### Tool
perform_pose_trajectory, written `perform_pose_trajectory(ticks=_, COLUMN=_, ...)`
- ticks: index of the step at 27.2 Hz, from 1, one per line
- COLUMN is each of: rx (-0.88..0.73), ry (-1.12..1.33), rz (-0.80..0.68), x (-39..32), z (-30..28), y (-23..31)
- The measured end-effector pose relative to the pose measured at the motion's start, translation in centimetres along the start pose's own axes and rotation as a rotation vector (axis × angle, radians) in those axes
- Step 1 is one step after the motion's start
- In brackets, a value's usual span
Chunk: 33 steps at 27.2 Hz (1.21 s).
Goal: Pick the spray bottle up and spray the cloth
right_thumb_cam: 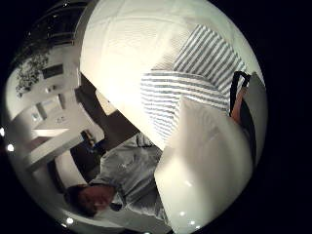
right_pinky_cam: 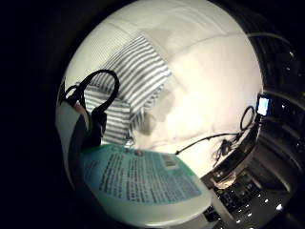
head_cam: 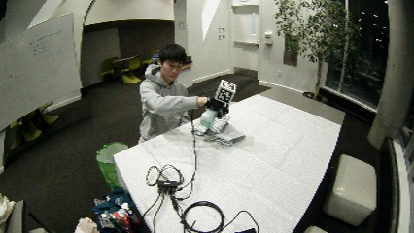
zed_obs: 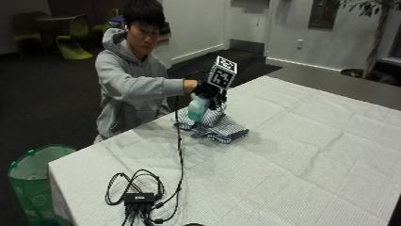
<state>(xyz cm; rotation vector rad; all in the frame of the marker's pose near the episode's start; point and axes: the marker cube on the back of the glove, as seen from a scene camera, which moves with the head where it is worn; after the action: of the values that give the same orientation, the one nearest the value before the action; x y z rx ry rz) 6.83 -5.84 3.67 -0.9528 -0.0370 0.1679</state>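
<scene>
A person seated at the table point(zed_obs: 300, 155) holds the spray bottle point(zed_obs: 198, 108) in the gloved right hand point(zed_obs: 205, 89), fingers curled round its upper part, the bottle lifted clear of the tabletop and hanging just above the striped cloth point(zed_obs: 216, 128). The cloth lies crumpled on the white table covering directly under the bottle, at the table edge nearest the person. In both palm views the bottle's pale body and printed label point(right_pinky_cam: 143, 179) fill the near field, with the cloth's grey and white stripes beyond it.
</scene>
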Motion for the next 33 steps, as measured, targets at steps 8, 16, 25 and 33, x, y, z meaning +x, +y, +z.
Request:
perform_pose_trajectory(ticks=8, rx=0.057, ry=-0.086, rz=-0.076, x=-2.2, z=0.8, y=0.1)
perform_pose_trajectory(ticks=16, rx=0.345, ry=-0.458, rz=-0.349, x=-7.9, z=-3.2, y=2.8)
perform_pose_trajectory(ticks=25, rx=0.61, ry=-1.23, rz=-0.599, x=-13.5, z=-0.5, y=1.0)
perform_pose_trajectory(ticks=33, rx=0.658, ry=-1.34, rz=-0.595, x=-18.5, z=4.8, y=-3.8)
